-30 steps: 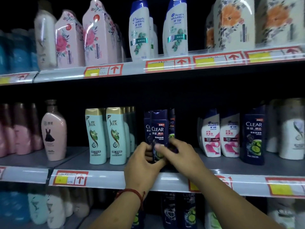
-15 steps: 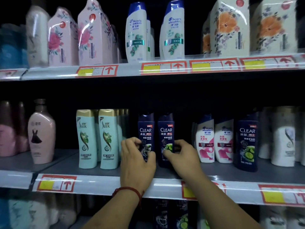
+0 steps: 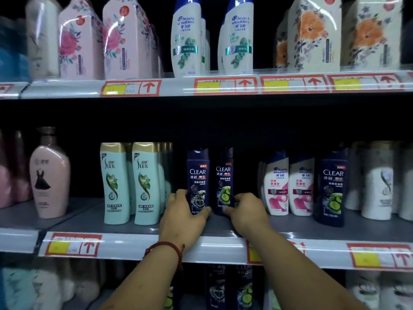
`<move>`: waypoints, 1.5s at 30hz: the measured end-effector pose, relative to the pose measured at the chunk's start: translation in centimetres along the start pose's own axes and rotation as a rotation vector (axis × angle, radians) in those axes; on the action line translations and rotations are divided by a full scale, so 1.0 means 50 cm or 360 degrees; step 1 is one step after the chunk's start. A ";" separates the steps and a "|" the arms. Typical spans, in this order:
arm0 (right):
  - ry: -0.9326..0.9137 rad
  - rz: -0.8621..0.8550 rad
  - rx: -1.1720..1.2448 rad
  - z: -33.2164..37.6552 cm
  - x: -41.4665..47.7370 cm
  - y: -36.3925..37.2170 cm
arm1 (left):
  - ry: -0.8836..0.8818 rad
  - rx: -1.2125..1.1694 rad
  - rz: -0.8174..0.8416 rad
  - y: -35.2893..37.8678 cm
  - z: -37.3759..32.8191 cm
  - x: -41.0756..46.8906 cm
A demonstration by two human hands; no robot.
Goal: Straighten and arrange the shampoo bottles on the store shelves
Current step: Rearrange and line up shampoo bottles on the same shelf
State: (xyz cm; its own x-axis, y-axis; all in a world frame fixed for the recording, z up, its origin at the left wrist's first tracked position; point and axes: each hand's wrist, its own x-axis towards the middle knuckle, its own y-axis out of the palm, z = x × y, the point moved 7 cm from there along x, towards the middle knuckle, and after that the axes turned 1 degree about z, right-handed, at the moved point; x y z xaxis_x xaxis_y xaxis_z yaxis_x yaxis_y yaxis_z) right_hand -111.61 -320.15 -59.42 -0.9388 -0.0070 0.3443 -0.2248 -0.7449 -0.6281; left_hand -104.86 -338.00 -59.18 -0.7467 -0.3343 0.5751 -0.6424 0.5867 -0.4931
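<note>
Head view: we see two dark blue shampoo bottles standing just beside each other on the middle shelf (image 3: 89,218). The left CLEAR bottle (image 3: 197,180) has a dark picture low on its label. The right CLEAR bottle (image 3: 224,175) has green slices on its label and looks a little further back. Both stand upright and face us.

Our left hand (image 3: 182,220) holds the left CLEAR bottle low down. Its fingers (image 3: 176,195) curl round the bottle's left side, and the thumb lies across the bottom front. Our right hand (image 3: 248,214) holds the right CLEAR bottle low down too, with fingers curled round its right side and the thumb at the bottom front. A red string bracelet (image 3: 165,245) sits on the left wrist.

To the left stand two light green SLEK bottles (image 3: 115,182) with gold caps, and more stand behind them. Further left is a pink bottle (image 3: 49,177) with a black dress on it. To the right are two white and pink bottles (image 3: 277,184), then a third CLEAR bottle (image 3: 333,186) nearer the shelf's front edge.

On the top shelf (image 3: 174,86) stand pink flower boxes (image 3: 76,45), two white bottles with blue caps (image 3: 186,39), and orange flower boxes (image 3: 310,34). Red and yellow price tags (image 3: 71,245) with arrows run along the shelf edges. Below, more bottles show, but they are blurry.
</note>
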 end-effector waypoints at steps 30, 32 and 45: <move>-0.0052 0.0029 -0.0286 -0.002 0.024 0.030 | 0.0195 0.0120 -0.0147 0.002 -0.008 -0.009; -0.0050 0.0033 -0.0247 -0.001 0.024 0.030 | 0.0201 0.0077 -0.0159 -0.002 -0.009 -0.012; -0.0464 -0.0179 -0.0219 0.023 -0.085 -0.136 | 0.0370 0.0937 -0.0012 -0.061 -0.126 -0.081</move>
State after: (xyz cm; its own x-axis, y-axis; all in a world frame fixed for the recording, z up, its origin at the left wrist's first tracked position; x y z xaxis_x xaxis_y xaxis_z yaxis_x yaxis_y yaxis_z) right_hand -105.81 -315.82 -55.84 -0.7967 -0.1352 0.5891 -0.3744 -0.6547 -0.6566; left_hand -98.79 -333.77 -55.89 -0.7272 -0.1291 0.6742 -0.6843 0.0588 -0.7268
